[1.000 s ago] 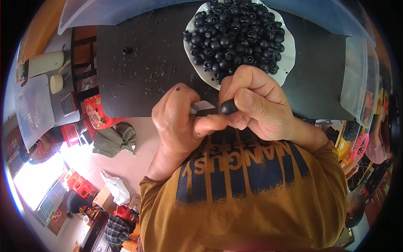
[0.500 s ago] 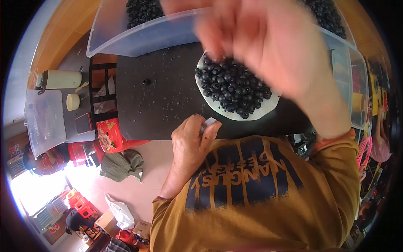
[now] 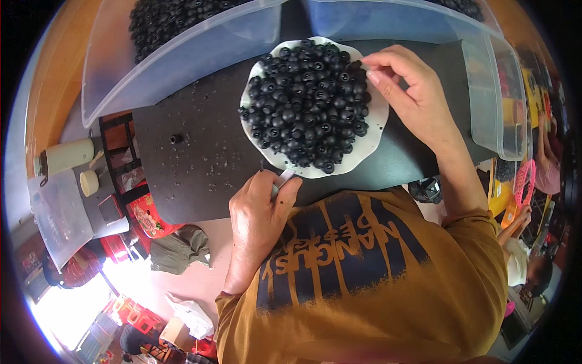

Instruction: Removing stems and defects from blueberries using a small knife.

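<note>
The right hand (image 3: 412, 97) reaches out over the far right rim of the white plate (image 3: 376, 121), and its fingers (image 3: 379, 64) are pinched together at the upper right edge of the heap of small black round pieces (image 3: 309, 103), each with a hole in its top. The piece being pinched lies right at the fingertips, touching or all but touching them; whether it is already lifted clear of the heap I cannot tell. The rest of the heap spreads away from those fingers toward the person's left and back toward the body, filling the plate. The left hand (image 3: 260, 218) rests at the near edge of the black table (image 3: 194, 164), just short of the plate's near rim, its fingers curled round a small pale tool (image 3: 283, 179) whose tip points up and away toward the plate. So the right hand is the nearer one to the pieces, being on them, while the left holds back with the plate between the two. Beyond the right fingers, further from the body, stand two clear plastic tubs (image 3: 182, 60), the left one holding more black pieces. One stray black piece (image 3: 176, 139) lies on the table well to the left of both hands.
</note>
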The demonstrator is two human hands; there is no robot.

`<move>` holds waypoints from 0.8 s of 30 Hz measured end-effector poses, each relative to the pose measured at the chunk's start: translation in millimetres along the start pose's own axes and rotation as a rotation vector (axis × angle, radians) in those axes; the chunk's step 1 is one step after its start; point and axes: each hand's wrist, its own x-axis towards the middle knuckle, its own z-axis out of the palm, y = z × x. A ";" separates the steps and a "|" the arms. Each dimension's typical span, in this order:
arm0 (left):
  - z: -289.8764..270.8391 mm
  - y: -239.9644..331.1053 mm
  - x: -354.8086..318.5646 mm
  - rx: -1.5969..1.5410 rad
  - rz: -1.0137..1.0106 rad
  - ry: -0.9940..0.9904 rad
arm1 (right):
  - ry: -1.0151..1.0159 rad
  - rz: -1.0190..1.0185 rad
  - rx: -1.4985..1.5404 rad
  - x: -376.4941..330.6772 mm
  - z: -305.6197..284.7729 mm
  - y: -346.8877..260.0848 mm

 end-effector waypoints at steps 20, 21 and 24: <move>13.9 14.1 1.4 0.030 -0.044 -0.031 | -0.040 -0.092 -0.158 -8.9 -8.5 18.2; 11.5 15.9 0.7 0.003 -0.056 -0.040 | -0.047 -0.097 -0.157 -9.9 -10.2 11.2; 2.3 24.0 -1.2 -0.083 -0.090 -0.046 | -0.092 -0.071 0.198 -18.5 -7.1 -15.6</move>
